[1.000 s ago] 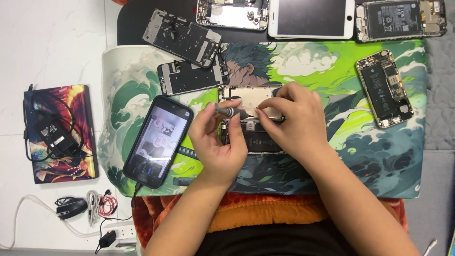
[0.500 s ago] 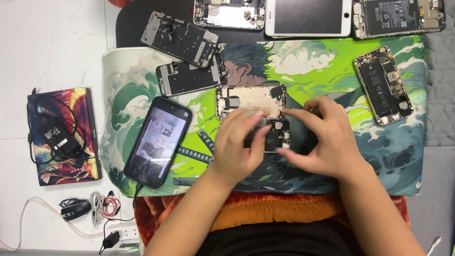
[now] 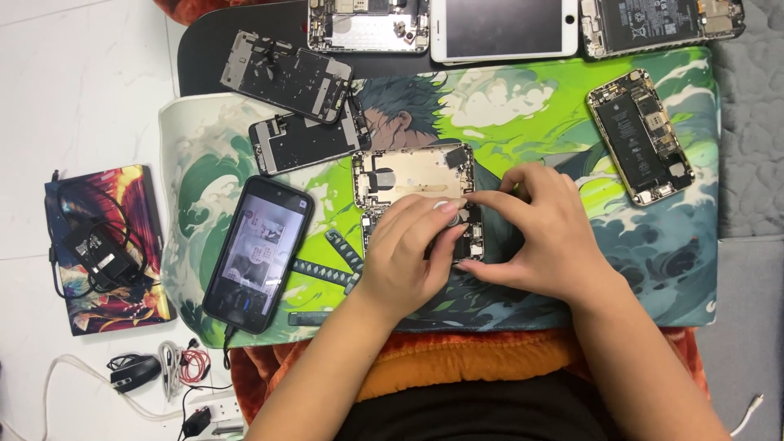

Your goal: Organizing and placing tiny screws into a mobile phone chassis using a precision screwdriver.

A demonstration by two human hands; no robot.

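Note:
An open phone housing with bare gold inner plate lies on the green patterned mat, in the middle. My left hand covers its lower half, fingers curled down on it. My right hand grips the same lower end from the right, index finger along the top and thumb at the bottom edge. The two index fingertips meet over the housing. Whether a small part sits between the fingers is hidden.
A black phone with a lit screen lies left of the hands, cable attached. Two stripped phone frames lie top left, an opened phone at right, more phones along the top. A charger rests on a colourful book.
Both hands have slid down from the housing's middle to its lower end, uncovering the upper half. The right hand has shifted right.

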